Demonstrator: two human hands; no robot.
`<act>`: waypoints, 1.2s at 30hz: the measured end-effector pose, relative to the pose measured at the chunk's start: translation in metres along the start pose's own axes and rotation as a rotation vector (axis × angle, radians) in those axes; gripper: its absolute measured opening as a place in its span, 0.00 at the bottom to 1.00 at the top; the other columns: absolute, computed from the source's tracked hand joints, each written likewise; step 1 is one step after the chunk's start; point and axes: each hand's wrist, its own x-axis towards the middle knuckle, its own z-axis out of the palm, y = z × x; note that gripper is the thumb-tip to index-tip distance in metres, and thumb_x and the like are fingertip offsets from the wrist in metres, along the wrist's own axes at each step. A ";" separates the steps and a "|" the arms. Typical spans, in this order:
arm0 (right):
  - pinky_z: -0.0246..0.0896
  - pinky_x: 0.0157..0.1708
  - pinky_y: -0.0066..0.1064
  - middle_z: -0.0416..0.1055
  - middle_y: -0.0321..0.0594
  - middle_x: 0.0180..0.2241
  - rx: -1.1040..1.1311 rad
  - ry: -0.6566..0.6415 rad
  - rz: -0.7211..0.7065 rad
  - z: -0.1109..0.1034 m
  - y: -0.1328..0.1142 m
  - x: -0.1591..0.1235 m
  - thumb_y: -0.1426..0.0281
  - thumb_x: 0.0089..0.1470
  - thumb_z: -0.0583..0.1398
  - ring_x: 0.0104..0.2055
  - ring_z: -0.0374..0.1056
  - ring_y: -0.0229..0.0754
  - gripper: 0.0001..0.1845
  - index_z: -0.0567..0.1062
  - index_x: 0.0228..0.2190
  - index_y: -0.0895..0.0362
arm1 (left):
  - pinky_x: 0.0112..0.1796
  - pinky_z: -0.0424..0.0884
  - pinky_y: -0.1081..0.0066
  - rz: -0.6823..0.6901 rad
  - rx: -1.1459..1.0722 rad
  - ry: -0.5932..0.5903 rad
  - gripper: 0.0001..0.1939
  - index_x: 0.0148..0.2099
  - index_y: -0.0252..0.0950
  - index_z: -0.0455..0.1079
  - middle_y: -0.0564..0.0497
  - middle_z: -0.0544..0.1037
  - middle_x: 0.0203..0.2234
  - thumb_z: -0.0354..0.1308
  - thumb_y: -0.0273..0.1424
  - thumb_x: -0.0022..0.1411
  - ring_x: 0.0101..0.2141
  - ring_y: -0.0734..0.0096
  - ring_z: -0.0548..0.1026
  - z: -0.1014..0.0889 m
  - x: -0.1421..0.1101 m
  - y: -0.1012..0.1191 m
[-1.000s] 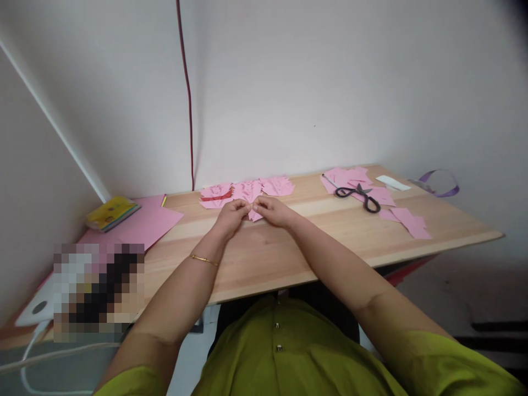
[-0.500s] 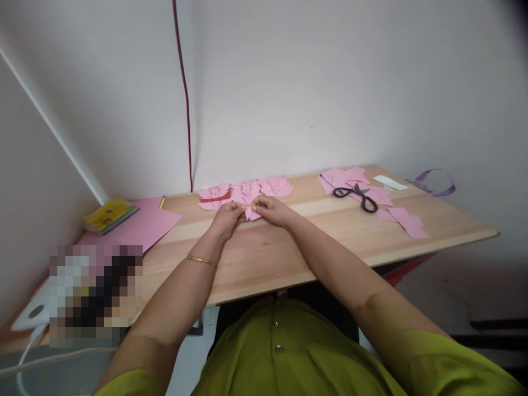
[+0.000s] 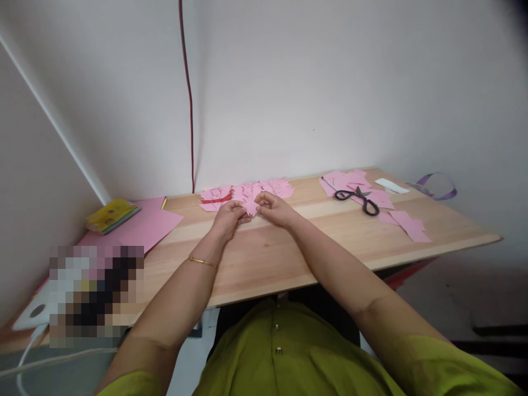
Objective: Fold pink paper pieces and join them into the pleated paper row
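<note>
Between my two hands, a small pink paper cutout (image 3: 251, 208) with jagged edges is held low over the wooden table. My left hand (image 3: 230, 216) pinches its left side, fingers closed. On the other side, my right hand (image 3: 272, 209) has thumb and fingertips closed on the paper's right edge. Just behind lie more crinkled pink paper cutouts with toothed edges in a row: a left one (image 3: 214, 207) with a dark red strip (image 3: 216, 198) across it, a middle one (image 3: 243, 191), and a right one (image 3: 278, 188). My fingers partly cover the middle one.
Black-handled scissors (image 3: 358, 197) rest on pink paper scraps (image 3: 373, 198) to the right, near a pen (image 3: 330, 183) and a white strip (image 3: 391, 186). Large pink sheets (image 3: 159, 228) and a yellow packet (image 3: 112, 215) lie left. A wall stands behind the table (image 3: 264, 258).
My hands have drawn slightly apart, and more of the pink cutout shows between them. The view has shifted a little; the other things lie as before.
</note>
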 end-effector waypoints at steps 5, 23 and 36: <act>0.57 0.34 0.28 0.69 0.34 0.32 -0.070 -0.034 -0.064 0.001 0.001 0.002 0.68 0.48 0.59 0.31 0.62 0.35 0.12 0.71 0.37 0.57 | 0.29 0.75 0.71 0.028 0.086 -0.106 0.18 0.37 0.32 0.71 0.52 0.73 0.26 0.70 0.31 0.43 0.27 0.74 0.73 -0.002 -0.002 0.000; 0.49 0.25 0.24 0.61 0.29 0.23 -0.042 -0.143 0.000 0.002 -0.012 -0.005 0.74 0.44 0.58 0.23 0.54 0.31 0.15 0.71 0.38 0.57 | 0.27 0.75 0.72 -0.053 -0.005 -0.055 0.11 0.31 0.31 0.70 0.54 0.70 0.22 0.68 0.29 0.46 0.23 0.77 0.71 0.000 -0.003 0.001; 0.58 0.37 0.27 0.70 0.34 0.31 0.036 -0.015 0.023 0.000 0.003 -0.001 0.64 0.47 0.62 0.34 0.64 0.35 0.12 0.74 0.34 0.58 | 0.27 0.74 0.73 -0.043 0.038 -0.069 0.10 0.30 0.30 0.70 0.49 0.75 0.24 0.67 0.27 0.45 0.25 0.74 0.73 0.000 -0.002 -0.002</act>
